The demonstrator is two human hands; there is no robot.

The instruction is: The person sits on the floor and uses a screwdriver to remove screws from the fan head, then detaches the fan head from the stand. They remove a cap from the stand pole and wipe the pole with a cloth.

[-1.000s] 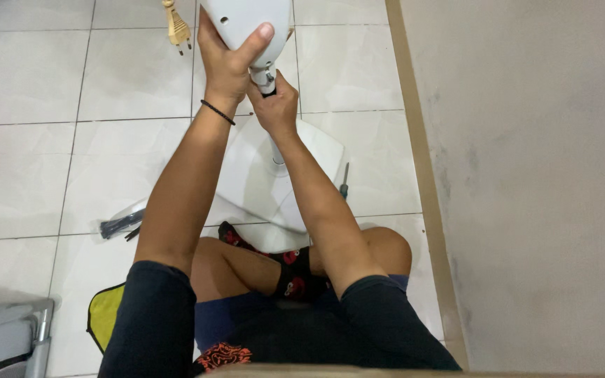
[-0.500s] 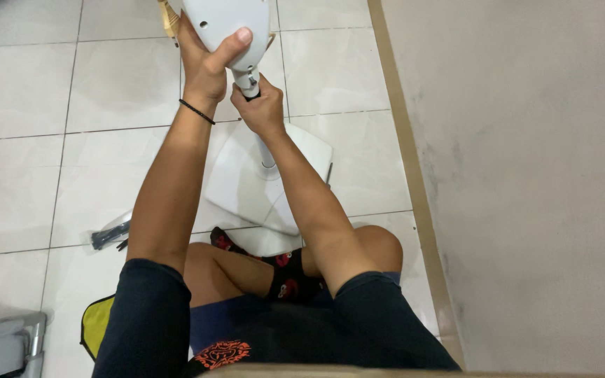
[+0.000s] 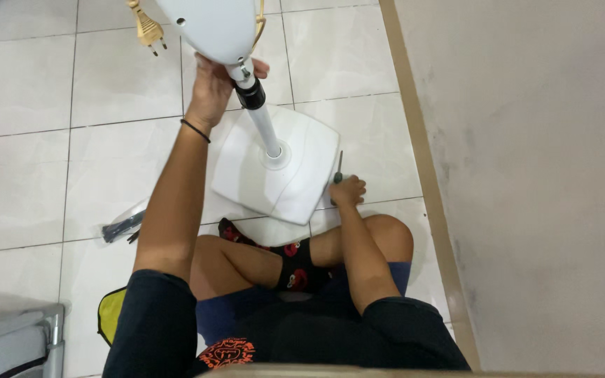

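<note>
I sit on a tiled floor with a white stand fan in front of me. My left hand grips the white fan body just above the black collar on the white pole. The pole rises from a white square base. My right hand is down on the floor at the base's right edge, closed on a screwdriver with a green handle and thin metal shaft.
A beige power plug hangs at the upper left. A clear bag with dark parts lies on the floor at the left. A grey wall with a brown skirting strip runs along the right. A grey metal frame stands at the lower left.
My right hand left the collar under the fan body and dropped to the floor, closing on the screwdriver. My left hand keeps hold of the fan body, which has tilted left.
</note>
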